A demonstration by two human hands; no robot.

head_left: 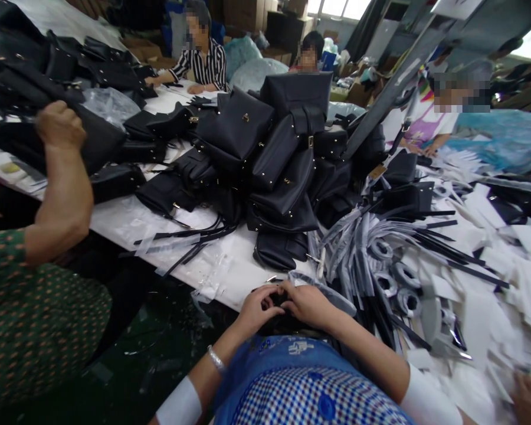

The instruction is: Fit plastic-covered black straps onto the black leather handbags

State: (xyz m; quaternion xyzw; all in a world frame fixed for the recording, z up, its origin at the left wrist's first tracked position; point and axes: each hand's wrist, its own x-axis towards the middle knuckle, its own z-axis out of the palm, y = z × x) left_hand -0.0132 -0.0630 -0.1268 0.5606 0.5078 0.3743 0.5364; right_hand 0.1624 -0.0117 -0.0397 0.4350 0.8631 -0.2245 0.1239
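Observation:
My left hand (259,308) and my right hand (307,302) meet at the near table edge, close to my body. Their fingers are curled and pinch a black leather-like piece (279,298), mostly hidden by the hands, so its exact kind does not show. A small black bag (281,251) lies on the table just beyond them. Behind it rises a heap of black handbags (283,171) with gold-coloured studs and clasps. Right of my right hand lies a bundle of plastic-wrapped black straps (358,254).
At left, a co-worker's raised arm (64,165) reaches over more black bags (101,65). Wrapped strap coils (400,283) and white paper sheets (491,307) spread over the right side. A slanted grey post (384,97) stands among the bags. Several people work around the table.

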